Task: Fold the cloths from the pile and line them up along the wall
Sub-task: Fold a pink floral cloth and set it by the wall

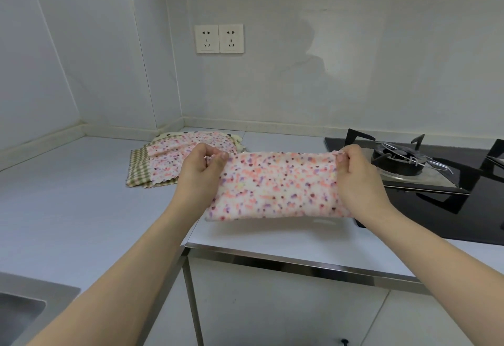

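2 hands pinch the folded floral cloth (278, 184) taut above the desk (68, 195): left hand (203, 171) grip at 9 o'clock end, right hand (357, 175) at 3. Pile (163, 162) at 10 o'clock.

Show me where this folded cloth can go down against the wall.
Bare white counter runs along the back wall between the pile of floral and checked cloths in the corner and the black gas hob. The left arm of the counter, toward the steel sink, is also bare. Both hands hold the pink-speckled folded cloth.
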Demonstrator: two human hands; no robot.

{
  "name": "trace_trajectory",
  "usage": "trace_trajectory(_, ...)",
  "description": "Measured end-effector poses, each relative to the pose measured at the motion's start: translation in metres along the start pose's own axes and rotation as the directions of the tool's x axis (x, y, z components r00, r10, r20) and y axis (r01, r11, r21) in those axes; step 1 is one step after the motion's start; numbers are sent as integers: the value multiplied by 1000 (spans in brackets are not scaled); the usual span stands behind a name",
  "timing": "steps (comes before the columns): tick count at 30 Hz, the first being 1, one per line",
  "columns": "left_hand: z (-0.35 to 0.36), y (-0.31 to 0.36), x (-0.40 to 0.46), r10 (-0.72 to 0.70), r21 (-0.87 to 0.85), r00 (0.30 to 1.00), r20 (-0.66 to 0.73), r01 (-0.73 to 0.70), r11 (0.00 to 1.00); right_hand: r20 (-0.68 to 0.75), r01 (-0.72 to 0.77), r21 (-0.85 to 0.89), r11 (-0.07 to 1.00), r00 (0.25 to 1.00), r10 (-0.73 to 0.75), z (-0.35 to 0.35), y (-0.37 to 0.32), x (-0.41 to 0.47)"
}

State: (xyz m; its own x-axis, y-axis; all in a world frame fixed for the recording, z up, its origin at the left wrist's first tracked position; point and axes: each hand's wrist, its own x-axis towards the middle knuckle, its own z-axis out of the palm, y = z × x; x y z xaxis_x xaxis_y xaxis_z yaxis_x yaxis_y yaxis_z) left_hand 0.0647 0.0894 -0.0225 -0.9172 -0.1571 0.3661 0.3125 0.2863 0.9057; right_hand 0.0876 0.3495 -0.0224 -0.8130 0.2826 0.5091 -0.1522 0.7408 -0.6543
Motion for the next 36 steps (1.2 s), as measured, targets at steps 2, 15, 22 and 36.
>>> trace_trajectory(2, -1, -5, 1, -22, 57, 999, 24, 20, 998, 90, 15, -124, 992, 996, -4, 7, 6, 0)
trace_trajectory(15, 17, -49, 14, -136, 628, 961, 242, -48, 777, 331, 270, -599, 754, 941, -75, 69, 29, 21)
trace_trajectory(22, 41, -45, -8, 91, 657, 879, 468, -416, 629, 477, 313, -442, 841, 876, -75, 83, -6, -10)
trace_trajectory(36, 20, -49, -15, -346, 754, 717, 605, -377, 538, 677, 291, -427, 856, 731, 89, 76, 21, -24)
